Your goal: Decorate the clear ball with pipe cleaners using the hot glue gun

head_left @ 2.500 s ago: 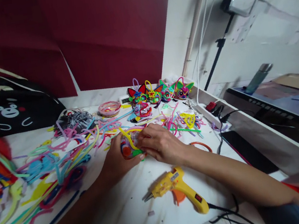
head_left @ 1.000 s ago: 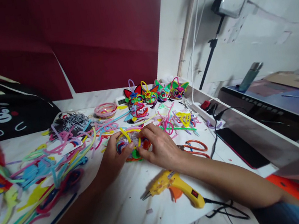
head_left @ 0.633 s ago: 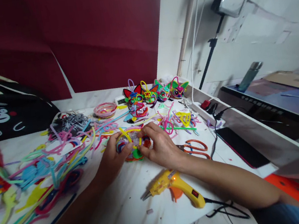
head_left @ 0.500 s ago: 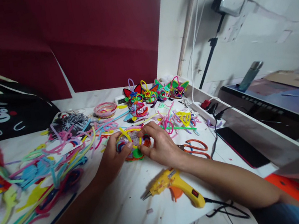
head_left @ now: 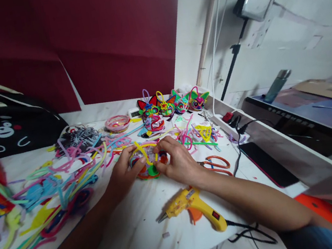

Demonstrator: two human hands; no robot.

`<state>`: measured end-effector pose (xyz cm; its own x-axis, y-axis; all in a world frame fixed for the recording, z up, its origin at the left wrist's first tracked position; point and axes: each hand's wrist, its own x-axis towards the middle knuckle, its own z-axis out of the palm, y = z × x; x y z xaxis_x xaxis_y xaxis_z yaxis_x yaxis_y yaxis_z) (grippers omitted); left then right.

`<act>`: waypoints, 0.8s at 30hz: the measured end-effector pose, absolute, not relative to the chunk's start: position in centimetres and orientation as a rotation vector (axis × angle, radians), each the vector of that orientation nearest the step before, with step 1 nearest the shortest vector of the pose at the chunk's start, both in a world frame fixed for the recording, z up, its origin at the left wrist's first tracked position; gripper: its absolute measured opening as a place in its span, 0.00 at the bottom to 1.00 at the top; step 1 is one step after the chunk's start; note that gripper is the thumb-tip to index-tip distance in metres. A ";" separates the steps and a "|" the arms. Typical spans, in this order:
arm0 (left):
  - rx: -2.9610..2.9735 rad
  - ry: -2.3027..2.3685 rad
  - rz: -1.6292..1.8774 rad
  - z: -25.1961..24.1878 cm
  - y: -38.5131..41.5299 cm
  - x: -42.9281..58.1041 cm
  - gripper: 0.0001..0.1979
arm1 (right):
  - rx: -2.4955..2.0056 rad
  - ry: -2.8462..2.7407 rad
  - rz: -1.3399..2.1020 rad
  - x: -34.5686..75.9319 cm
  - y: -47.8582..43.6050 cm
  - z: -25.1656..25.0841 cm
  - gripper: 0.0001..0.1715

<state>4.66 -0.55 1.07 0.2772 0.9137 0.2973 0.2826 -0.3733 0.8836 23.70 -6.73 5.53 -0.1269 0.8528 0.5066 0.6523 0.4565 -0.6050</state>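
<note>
A round, many-coloured pipe-cleaner piece (head_left: 144,173) lies on the white table between my hands, with a green spot at its near edge. A bent yellow pipe cleaner (head_left: 141,150) stands up from its middle. My left hand (head_left: 125,169) is curled round the left side, its thumb pressing near the foot of the yellow pipe cleaner. From the right, my right hand (head_left: 178,158) closes on the other side, fingers bent and thumb beside the green spot. My fingers cover part of the piece.
A yellow glue gun (head_left: 192,205) lies in front, its cord trailing right. Orange-handled scissors (head_left: 217,163) and a phone (head_left: 268,163) lie to the right. Loose pipe cleaners (head_left: 44,196) spread leftward. Behind are a pink bowl (head_left: 117,123) and several finished animal heads (head_left: 181,103).
Both hands stay on the round piece with hardly any movement. The camera view has shifted very slightly.
</note>
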 end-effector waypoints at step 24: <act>2.273 0.873 1.165 2.4 -0.8 4.3 0.14 | -1.244 -1.879 0.259 23.6 -7.0 5.6 0.15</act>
<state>4.27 -0.84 2.45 0.4461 0.7033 0.5534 0.3341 -0.7046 0.6261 23.63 -6.96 5.60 -0.1482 0.8336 0.5321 0.6585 0.4846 -0.5758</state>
